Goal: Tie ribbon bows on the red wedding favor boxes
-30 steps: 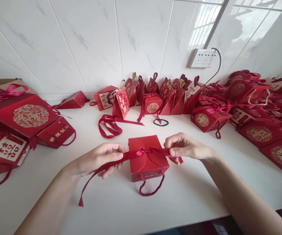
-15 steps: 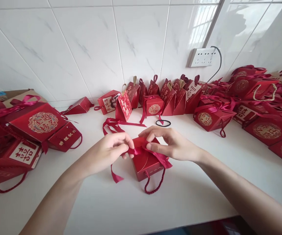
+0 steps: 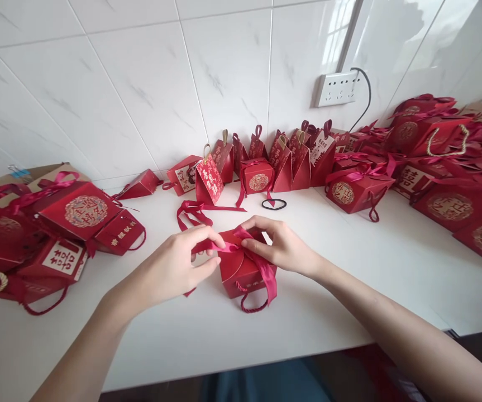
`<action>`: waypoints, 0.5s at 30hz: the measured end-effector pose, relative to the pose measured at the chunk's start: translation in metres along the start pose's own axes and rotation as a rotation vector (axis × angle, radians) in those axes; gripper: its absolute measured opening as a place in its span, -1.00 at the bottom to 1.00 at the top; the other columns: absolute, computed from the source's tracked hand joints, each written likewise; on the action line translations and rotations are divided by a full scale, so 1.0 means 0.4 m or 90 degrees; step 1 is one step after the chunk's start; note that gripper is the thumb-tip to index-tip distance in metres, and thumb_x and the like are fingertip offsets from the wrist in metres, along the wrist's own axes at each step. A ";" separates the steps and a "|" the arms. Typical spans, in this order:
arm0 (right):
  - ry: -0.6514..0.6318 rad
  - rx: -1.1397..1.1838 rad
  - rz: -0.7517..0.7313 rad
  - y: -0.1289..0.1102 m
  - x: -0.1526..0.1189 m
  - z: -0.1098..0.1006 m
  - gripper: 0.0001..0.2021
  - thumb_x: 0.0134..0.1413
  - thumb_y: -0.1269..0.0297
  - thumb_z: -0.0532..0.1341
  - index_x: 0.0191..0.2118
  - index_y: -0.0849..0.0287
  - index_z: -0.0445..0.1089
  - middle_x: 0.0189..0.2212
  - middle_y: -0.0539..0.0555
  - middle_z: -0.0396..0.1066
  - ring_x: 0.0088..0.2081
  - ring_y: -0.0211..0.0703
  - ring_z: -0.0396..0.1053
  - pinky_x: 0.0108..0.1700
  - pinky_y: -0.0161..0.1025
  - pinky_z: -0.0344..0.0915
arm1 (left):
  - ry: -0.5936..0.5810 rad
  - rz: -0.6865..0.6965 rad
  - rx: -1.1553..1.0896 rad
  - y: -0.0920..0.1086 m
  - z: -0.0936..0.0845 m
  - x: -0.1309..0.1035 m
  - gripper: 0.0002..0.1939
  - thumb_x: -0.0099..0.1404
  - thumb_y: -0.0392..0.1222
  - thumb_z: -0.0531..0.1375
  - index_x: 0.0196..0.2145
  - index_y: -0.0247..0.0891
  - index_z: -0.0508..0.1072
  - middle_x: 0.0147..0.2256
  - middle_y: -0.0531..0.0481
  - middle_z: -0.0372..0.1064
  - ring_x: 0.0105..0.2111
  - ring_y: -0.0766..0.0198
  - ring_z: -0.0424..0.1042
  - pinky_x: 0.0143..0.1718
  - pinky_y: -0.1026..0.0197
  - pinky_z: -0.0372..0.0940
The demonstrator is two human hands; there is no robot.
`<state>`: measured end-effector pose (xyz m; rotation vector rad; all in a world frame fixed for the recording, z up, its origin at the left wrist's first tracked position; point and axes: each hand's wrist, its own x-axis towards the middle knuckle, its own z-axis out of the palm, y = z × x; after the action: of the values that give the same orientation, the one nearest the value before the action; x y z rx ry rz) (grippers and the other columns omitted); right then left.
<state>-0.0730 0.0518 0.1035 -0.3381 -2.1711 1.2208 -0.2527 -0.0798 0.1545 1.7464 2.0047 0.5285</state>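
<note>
A red gift box (image 3: 244, 274) with a twisted cord handle (image 3: 254, 308) sits on the white table in front of me. Dark pink ribbon (image 3: 267, 273) crosses its top and hangs over the front right side. My left hand (image 3: 186, 258) is at the box's left, a stretch of ribbon running through its fingers, with thumb and forefinger apart at the tips. At the top of the box my right hand (image 3: 276, 245) pinches the ribbon between thumb and fingers. The ribbon's crossing point is partly covered by the right fingers.
Behind stand several small red boxes (image 3: 282, 167), a black elastic loop (image 3: 274, 204) and loose ribbon (image 3: 194, 211). Stacked red boxes (image 3: 73, 212) lie at left, more (image 3: 445, 201) at right. A power strip (image 3: 338, 89) is on the tiled wall.
My left thumb has parted from the forefinger, and a longer stretch of ribbon shows between my hands. The ribbon end at the right hangs lower over the box's front. The view has shifted.
</note>
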 end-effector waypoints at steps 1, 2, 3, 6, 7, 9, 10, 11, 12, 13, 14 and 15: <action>0.007 -0.003 -0.011 0.001 0.001 -0.001 -0.87 0.13 0.37 0.17 -0.20 0.20 0.43 -0.25 0.06 0.46 -0.30 -0.24 0.37 -0.24 -0.30 0.28 | 0.029 0.029 0.052 0.004 0.001 0.001 -0.85 0.27 -0.08 0.11 -0.24 -0.13 0.40 -0.38 0.08 0.33 -0.62 0.41 0.20 -0.55 0.31 0.15; 0.015 -0.006 -0.023 0.003 0.001 0.000 -0.86 0.14 0.36 0.17 -0.19 0.19 0.44 -0.23 0.06 0.46 -0.28 -0.22 0.38 -0.23 -0.29 0.29 | 0.054 0.058 0.102 0.008 0.000 0.002 -0.87 0.28 -0.13 0.09 -0.26 -0.13 0.41 -0.33 0.08 0.34 -0.62 0.43 0.18 -0.54 0.31 0.15; 0.022 -0.009 -0.035 0.006 0.002 0.000 -0.85 0.15 0.36 0.17 -0.18 0.19 0.44 -0.23 0.06 0.47 -0.26 -0.21 0.38 -0.21 -0.28 0.29 | 0.071 0.082 0.142 0.013 -0.001 0.003 -0.87 0.29 -0.17 0.06 -0.28 -0.14 0.41 -0.30 0.08 0.33 -0.62 0.44 0.17 -0.53 0.30 0.15; 0.030 0.001 -0.053 0.013 0.004 0.005 -0.86 0.15 0.36 0.19 -0.20 0.17 0.47 -0.25 0.05 0.49 -0.24 -0.20 0.39 -0.18 -0.28 0.29 | 0.100 0.129 0.200 0.027 -0.005 0.004 -0.82 0.32 -0.22 0.02 -0.32 -0.16 0.42 -0.30 0.08 0.30 -0.59 0.43 0.21 -0.49 0.30 0.16; 0.033 0.010 -0.047 0.015 0.004 0.006 -0.88 0.14 0.36 0.20 -0.22 0.17 0.48 -0.26 0.04 0.49 -0.24 -0.20 0.40 -0.18 -0.28 0.29 | 0.112 0.142 0.206 0.030 -0.006 0.004 -0.82 0.32 -0.21 0.02 -0.32 -0.17 0.42 -0.27 0.07 0.29 -0.58 0.44 0.24 -0.49 0.30 0.17; 0.043 0.031 -0.023 0.017 0.004 0.007 -0.91 0.10 0.35 0.25 -0.27 0.19 0.48 -0.29 0.04 0.50 -0.28 -0.21 0.40 -0.19 -0.28 0.30 | 0.139 0.166 0.218 0.036 -0.008 0.002 -0.82 0.33 -0.20 0.04 -0.33 -0.18 0.43 -0.20 0.06 0.30 -0.56 0.46 0.28 -0.50 0.32 0.17; 0.047 0.041 -0.014 0.017 0.004 0.007 -0.92 0.08 0.34 0.27 -0.28 0.20 0.48 -0.31 0.04 0.50 -0.29 -0.21 0.40 -0.20 -0.28 0.31 | 0.151 0.177 0.226 0.039 -0.009 0.001 -0.83 0.33 -0.19 0.05 -0.33 -0.19 0.42 -0.18 0.06 0.30 -0.56 0.46 0.28 -0.51 0.32 0.16; 0.045 0.050 -0.010 0.016 0.004 0.006 -0.91 0.06 0.33 0.28 -0.29 0.21 0.48 -0.32 0.04 0.50 -0.30 -0.21 0.40 -0.21 -0.29 0.31 | 0.162 0.187 0.236 0.042 -0.010 0.000 -0.84 0.33 -0.17 0.07 -0.34 -0.19 0.42 -0.18 0.07 0.31 -0.56 0.47 0.29 -0.52 0.33 0.15; 0.037 0.055 -0.012 0.014 0.004 0.004 -0.91 0.06 0.33 0.28 -0.29 0.21 0.48 -0.32 0.04 0.50 -0.30 -0.21 0.40 -0.20 -0.29 0.31 | 0.169 0.196 0.247 0.046 -0.011 -0.001 -0.85 0.33 -0.17 0.08 -0.34 -0.20 0.41 -0.19 0.07 0.33 -0.56 0.47 0.29 -0.53 0.33 0.14; 0.025 0.056 -0.020 0.012 0.003 0.003 -0.90 0.08 0.33 0.26 -0.28 0.22 0.49 -0.32 0.05 0.50 -0.29 -0.21 0.41 -0.19 -0.29 0.31 | 0.175 0.205 0.256 0.051 -0.012 0.000 -0.85 0.33 -0.16 0.08 -0.34 -0.20 0.41 -0.21 0.08 0.34 -0.54 0.46 0.30 -0.52 0.33 0.14; 0.013 0.051 -0.030 0.009 0.002 0.001 -0.89 0.11 0.34 0.23 -0.27 0.22 0.49 -0.31 0.06 0.51 -0.27 -0.21 0.41 -0.18 -0.29 0.31 | 0.180 0.214 0.264 0.056 -0.013 0.000 -0.85 0.33 -0.16 0.08 -0.34 -0.21 0.41 -0.22 0.08 0.35 -0.53 0.45 0.31 -0.51 0.33 0.14; 0.002 0.041 -0.039 0.006 0.001 0.000 -0.87 0.14 0.37 0.19 -0.26 0.22 0.49 -0.29 0.07 0.50 -0.26 -0.21 0.42 -0.16 -0.28 0.31 | 0.180 0.220 0.270 0.062 -0.015 0.001 -0.84 0.34 -0.16 0.08 -0.35 -0.21 0.40 -0.24 0.08 0.37 -0.52 0.44 0.32 -0.51 0.33 0.14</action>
<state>-0.0737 0.0534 0.1015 -0.2441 -2.1183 1.2519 -0.2355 -0.0760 0.1730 2.4207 2.1284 0.5049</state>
